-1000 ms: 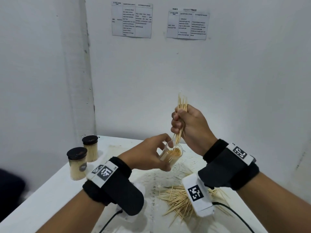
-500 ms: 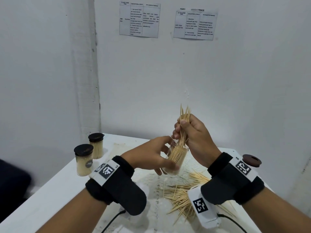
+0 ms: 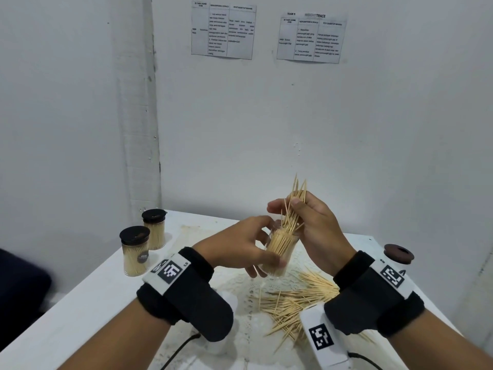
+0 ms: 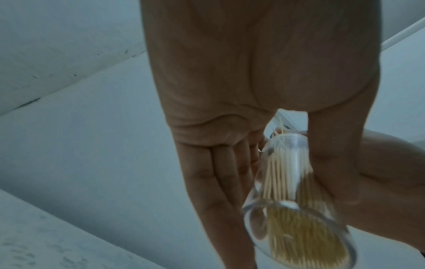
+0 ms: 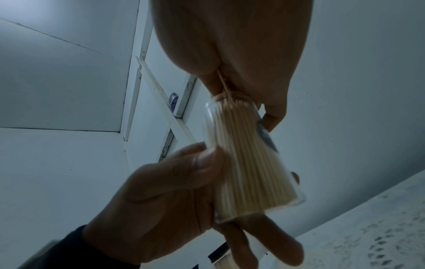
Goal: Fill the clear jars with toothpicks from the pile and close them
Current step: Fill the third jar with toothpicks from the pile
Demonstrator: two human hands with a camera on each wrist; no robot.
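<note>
Dark-lidded and packed with toothpicks, two closed jars stand at the far left of the white table (image 3: 80, 297): the nearer jar (image 3: 135, 251) in front, the farther jar (image 3: 154, 228) just behind it, close to the wall. To their right, the left hand (image 3: 240, 249) holds the open clear jar (image 3: 280, 252) above the table, thumb on one side and fingers curled round the other; the left wrist view shows the same grip on the jar's wall, with the jar tilted and nearly full of sticks. Directly over the jar's mouth, the right hand (image 3: 312, 231) pinches a bundle of toothpicks (image 3: 294, 206) between thumb and curled fingers, the lower ends reaching down into the jar and the pointed upper ends fanning out above the hand. Below both hands, the loose pile of toothpicks (image 3: 293, 303) lies scattered on the tabletop, partly hidden by the right wrist band. At the far right, near the table's edge, a brown lid (image 3: 398, 253) lies flat by itself, well apart from the open jar.
</note>
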